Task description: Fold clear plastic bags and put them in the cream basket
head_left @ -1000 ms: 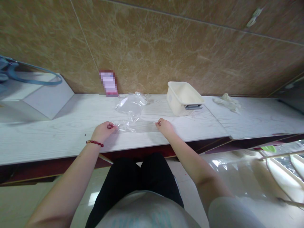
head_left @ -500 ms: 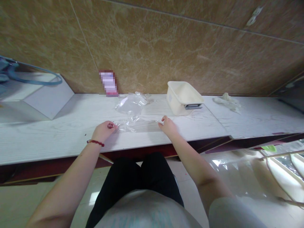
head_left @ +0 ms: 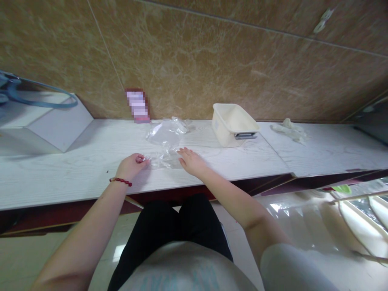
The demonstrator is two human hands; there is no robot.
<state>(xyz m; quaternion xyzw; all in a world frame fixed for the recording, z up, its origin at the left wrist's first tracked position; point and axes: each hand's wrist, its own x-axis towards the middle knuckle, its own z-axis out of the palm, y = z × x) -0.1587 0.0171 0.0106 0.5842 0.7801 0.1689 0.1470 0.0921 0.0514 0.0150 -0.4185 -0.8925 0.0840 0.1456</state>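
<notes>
Where under fingers (head_left: 185, 152), plastic (head_left: 162, 159) indistinct.

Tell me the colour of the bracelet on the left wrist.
The bracelet is mostly dark red, seen in the head view.

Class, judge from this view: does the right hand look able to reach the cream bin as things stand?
Probably yes: the right hand lies open on the clear plastic, the cream bin stands beyond to its right, and nothing upright appears between them.

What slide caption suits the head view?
Left hand pinches clear plastic film, right hand open over it, cream plastic bin farther back.
</notes>
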